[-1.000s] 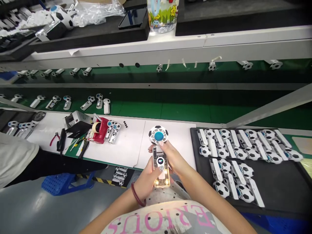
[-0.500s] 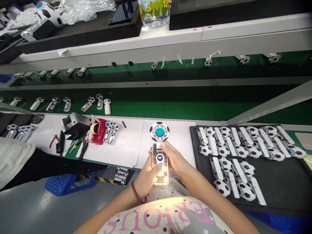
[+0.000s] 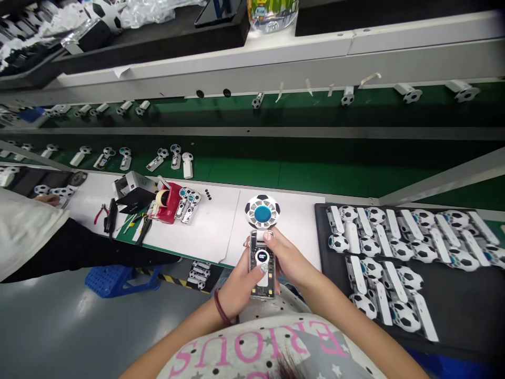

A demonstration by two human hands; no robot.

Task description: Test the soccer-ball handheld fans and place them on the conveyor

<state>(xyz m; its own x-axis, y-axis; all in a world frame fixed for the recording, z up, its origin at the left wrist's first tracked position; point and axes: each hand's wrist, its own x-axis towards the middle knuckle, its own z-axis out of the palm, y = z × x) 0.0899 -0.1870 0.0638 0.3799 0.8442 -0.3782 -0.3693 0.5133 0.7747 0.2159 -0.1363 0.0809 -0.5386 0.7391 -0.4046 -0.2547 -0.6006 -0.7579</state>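
A handheld fan (image 3: 262, 212) with a black-and-white football-patterned head and a blue centre is held upright before my chest. Its clear-fronted handle shows a small round display that appears to read 100, and its lamps look unlit. My left hand (image 3: 240, 284) is closed round the handle from the left, its thumb lying on the white strip below the display. From the other side my right hand (image 3: 290, 259) grips the handle's upper end, thumb on the front just under the head. The fingers behind the handle are mostly hidden.
On the right, a black tray (image 3: 465, 300) bears rows of similar fans. A red tape dispenser (image 3: 170, 202), a box (image 3: 134, 189), pliers (image 3: 101, 213) and several fans lie left on the white-covered bench (image 3: 213, 231). A co-worker's sleeve (image 3: 27, 226) shows at far left.
The warm lights in the fan's handle were glowing and are now off. Both hands keep their hold. The whole view has shifted slightly, with the bench scene appearing further right.
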